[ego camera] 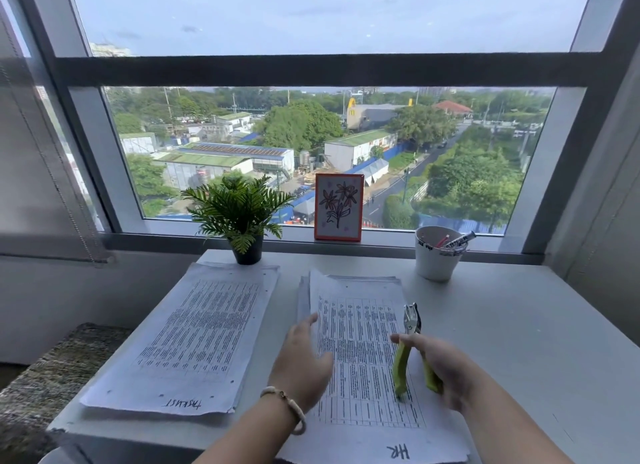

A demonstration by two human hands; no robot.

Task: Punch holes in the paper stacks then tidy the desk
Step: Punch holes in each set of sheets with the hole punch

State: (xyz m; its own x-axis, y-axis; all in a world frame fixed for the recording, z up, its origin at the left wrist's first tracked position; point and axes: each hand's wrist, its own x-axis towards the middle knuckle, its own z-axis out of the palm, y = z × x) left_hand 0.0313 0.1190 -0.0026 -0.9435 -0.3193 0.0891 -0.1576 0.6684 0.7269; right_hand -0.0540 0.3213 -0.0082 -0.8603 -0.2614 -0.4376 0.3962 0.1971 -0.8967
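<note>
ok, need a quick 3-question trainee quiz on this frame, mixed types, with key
1. True or false: the left hand holds the hole punch.
2. Which stack is marked "HR"? A) the left paper stack B) the right paper stack C) neither
3. Fill in: the white cup of pens stands at the desk's far ____ side, below the window sill.

Key:
1. False. The right hand grips its green handles; the left hand is spread open over the right paper stack.
2. B. The left one reads "TASKLIST".
3. right
</note>
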